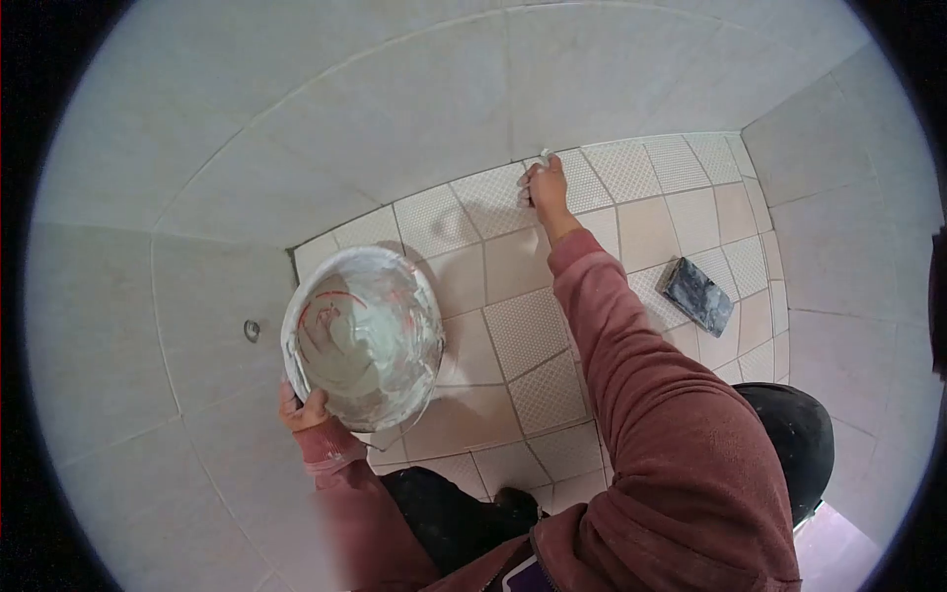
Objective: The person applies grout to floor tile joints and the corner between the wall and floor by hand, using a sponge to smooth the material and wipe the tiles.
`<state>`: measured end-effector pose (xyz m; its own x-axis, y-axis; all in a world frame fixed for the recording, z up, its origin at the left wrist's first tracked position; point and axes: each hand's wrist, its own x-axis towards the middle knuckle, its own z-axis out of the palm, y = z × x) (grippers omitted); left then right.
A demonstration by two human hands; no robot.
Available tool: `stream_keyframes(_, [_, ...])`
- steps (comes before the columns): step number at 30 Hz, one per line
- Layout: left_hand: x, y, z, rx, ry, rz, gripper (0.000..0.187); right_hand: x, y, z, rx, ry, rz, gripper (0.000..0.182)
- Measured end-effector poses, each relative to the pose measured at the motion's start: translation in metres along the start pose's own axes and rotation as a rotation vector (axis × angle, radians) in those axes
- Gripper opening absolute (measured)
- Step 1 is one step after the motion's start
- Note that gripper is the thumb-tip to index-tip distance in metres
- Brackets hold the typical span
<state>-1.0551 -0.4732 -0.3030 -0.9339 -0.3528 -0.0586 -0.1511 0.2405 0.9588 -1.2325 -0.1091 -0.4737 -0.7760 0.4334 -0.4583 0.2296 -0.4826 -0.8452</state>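
Observation:
My left hand [301, 407] is closed on the rim of a white bucket [431, 326], thumb over the edge. The bucket tilts, its mouth towards me. Pale wet paste [370, 340] coats its inside, with a few reddish streaks. Ahead, my right arm reaches down to the foot of the back wall. My right hand [548, 187] is closed there, low over the floor tiles by the joint between floor and wall. Something small and whitish shows at its fingertips; what it grips is too small and hidden to name. White smears mark the fingers.
A dark rectangular block [698, 296] with whitish smears lies on the tiled floor [533, 331], right of my right forearm. Large pale wall tiles [424, 109] enclose the floor on three sides. A small round fitting [252, 331] sits on the left wall. My knee [789, 434] is at lower right.

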Motion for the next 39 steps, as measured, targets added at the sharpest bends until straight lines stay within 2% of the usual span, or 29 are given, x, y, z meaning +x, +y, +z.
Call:
stream_keyframes(1, [0.001, -0.001, -0.001, 0.004, -0.018, -0.004, 0.046, 0.008, 0.006, -0.002, -0.205, 0.002, -0.013, 0.063])
stream_keyframes(2, [0.001, -0.002, -0.001, 0.003, -0.021, -0.002, 0.046, 0.015, 0.013, -0.003, -0.203, 0.005, -0.015, 0.063])
stream_keyframes(4, [0.001, -0.004, -0.001, 0.036, 0.038, 0.024, 0.042, 0.02, 0.022, 0.006, -0.488, 0.028, -0.001, 0.072])
stream_keyframes(5, [0.003, -0.008, -0.004, 0.036, 0.036, 0.024, 0.042, 0.022, 0.026, 0.01, -0.633, 0.096, -0.059, 0.072])
stream_keyframes(6, [0.005, -0.014, -0.009, 0.06, 0.028, 0.037, 0.042, 0.028, 0.038, 0.013, -0.633, 0.098, -0.058, 0.072])
stream_keyframes(8, [0.005, -0.016, -0.01, 0.081, 0.014, 0.049, 0.042, 0.038, 0.06, 0.016, -0.923, 0.033, -0.249, 0.068])
stream_keyframes(9, [0.005, -0.012, -0.008, 0.079, 0.021, 0.03, 0.043, 0.026, 0.051, 0.018, -0.747, -0.063, -0.154, 0.064])
stream_keyframes(10, [0.005, -0.01, -0.006, 0.077, 0.031, 0.012, 0.043, 0.02, 0.041, 0.016, -0.746, -0.063, -0.158, 0.064])
stream_keyframes(12, [0.006, -0.015, -0.008, 0.025, 0.025, 0.011, 0.045, 0.012, 0.027, 0.005, -0.791, 0.163, -0.202, 0.065])
stream_keyframes(13, [0.005, -0.017, -0.009, -0.027, 0.017, 0.005, 0.047, 0.018, 0.028, -0.002, -0.713, 0.217, -0.195, 0.067])
stream_keyframes(17, [0.007, -0.02, -0.013, 0.03, -0.007, 0.032, 0.046, 0.018, 0.016, -0.005, -0.684, 0.229, -0.23, 0.067])
stream_keyframes(19, [0.008, -0.021, -0.015, 0.159, -0.016, 0.059, 0.046, -0.008, -0.004, 0.014, -0.708, 0.088, 0.006, 0.066])
stream_keyframes(20, [0.009, -0.02, -0.014, 0.159, -0.021, 0.063, 0.046, -0.013, -0.001, 0.014, -0.704, 0.092, 0.005, 0.066])
stream_keyframes(22, [0.01, -0.018, -0.01, 0.122, 0.007, 0.109, 0.044, -0.013, 0.008, 0.01, -0.537, -0.116, -0.013, 0.067])
stream_keyframes(23, [0.01, -0.02, -0.012, 0.121, 0.007, 0.111, 0.044, 0.037, 0.061, -0.003, -0.613, -0.023, -0.166, 0.067])
stream_keyframes(24, [0.011, -0.023, -0.017, 0.136, 0.012, 0.077, 0.043, 0.044, 0.056, -0.009, -0.612, -0.024, -0.165, 0.067])
stream_keyframes(26, [0.01, -0.025, -0.02, 0.153, 0.013, 0.039, 0.043, 0.044, 0.039, -0.022, -0.397, 0.2, -0.214, 0.065])
stream_keyframes(27, [0.011, -0.025, -0.018, 0.115, 0.012, 0.059, 0.043, 0.029, 0.015, -0.02, -0.397, 0.158, -0.099, 0.071])
stream_keyframes(28, [0.011, -0.025, -0.016, 0.076, 0.01, 0.077, 0.043, 0.033, 0.021, -0.019, -0.4, 0.162, -0.1, 0.071])
stream_keyframes(30, [0.008, -0.017, -0.012, 0.074, 0.013, 0.028, 0.044, 0.04, 0.037, -0.008, -0.831, 0.212, -0.213, 0.073])
stream_keyframes(31, [0.008, -0.014, -0.01, 0.078, 0.02, -0.015, 0.046, 0.002, 0.001, 0.004, -0.743, 0.081, -0.074, 0.072])
stream_keyframes(32, [0.009, -0.015, -0.01, 0.078, 0.019, -0.011, 0.046, 0.014, 0.014, -0.001, -0.74, 0.081, -0.077, 0.072])
stream_keyframes(34, [0.01, -0.02, -0.013, 0.138, 0.068, 0.019, 0.046, 0.028, 0.037, -0.008, -0.783, 0.151, -0.448, 0.066])
stream_keyframes(35, [0.011, -0.023, -0.016, 0.141, 0.07, 0.019, 0.046, 0.029, 0.029, -0.015, -0.662, 0.185, -0.271, 0.063])
stream_keyframes(36, [0.011, -0.025, -0.019, 0.117, 0.061, 0.002, 0.046, 0.03, 0.026, -0.022, -0.663, 0.184, -0.266, 0.063])
stream_keyframes(38, [0.01, -0.024, -0.019, 0.089, 0.05, -0.018, 0.046, 0.036, 0.014, -0.03, -0.476, 0.227, -0.164, 0.064])
stream_keyframes(39, [0.009, -0.02, -0.017, 0.09, 0.045, -0.01, 0.045, 0.025, 0.002, -0.025, -0.68, 0.222, -0.186, 0.063])
